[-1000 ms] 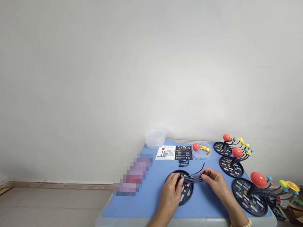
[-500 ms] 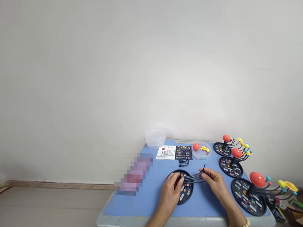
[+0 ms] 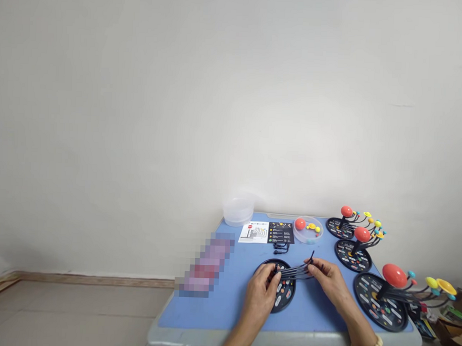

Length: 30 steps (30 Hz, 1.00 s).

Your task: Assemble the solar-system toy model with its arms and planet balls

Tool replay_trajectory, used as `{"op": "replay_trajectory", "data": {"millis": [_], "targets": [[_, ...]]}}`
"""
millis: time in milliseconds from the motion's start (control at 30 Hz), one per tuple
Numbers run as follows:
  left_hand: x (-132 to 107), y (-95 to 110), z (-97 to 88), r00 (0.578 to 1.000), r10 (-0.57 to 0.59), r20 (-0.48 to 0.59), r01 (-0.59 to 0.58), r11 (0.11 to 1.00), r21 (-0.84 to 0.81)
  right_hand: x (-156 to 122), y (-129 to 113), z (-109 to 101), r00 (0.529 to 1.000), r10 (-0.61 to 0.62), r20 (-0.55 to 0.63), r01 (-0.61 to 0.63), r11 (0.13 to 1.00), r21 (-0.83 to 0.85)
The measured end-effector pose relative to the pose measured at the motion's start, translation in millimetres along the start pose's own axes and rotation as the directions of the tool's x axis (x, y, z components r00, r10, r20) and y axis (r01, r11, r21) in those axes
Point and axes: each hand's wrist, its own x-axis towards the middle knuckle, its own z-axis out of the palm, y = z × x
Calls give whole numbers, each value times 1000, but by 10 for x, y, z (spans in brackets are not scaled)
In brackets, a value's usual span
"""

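Several thin black plastic arms stretch in a bundle between my two hands, just over a round black base printed with coloured planets. My left hand is closed around the bundle's left end, which its fingers partly cover. At the other end, my right hand pinches the arms near their upturned tips. A few loose black arms lie on the table beyond the base, by the edge of a printed instruction sheet.
On the right stand three solar system models, the nearest with a red ball. A clear dish at the back holds a red ball and small coloured balls. A clear tub sits at the back left of the blue table. A blurred patch covers the left edge.
The whole view has shifted very slightly. Both hands keep the same hold on the black arms, with no clear movement.
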Motion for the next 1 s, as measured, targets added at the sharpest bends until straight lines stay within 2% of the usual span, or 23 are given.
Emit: {"op": "replay_trajectory", "data": {"millis": [1000], "targets": [[-8, -83, 36, 1000, -9, 28, 9, 1000, 4, 30, 31, 27, 1000, 19, -9, -19, 1000, -25]]}}
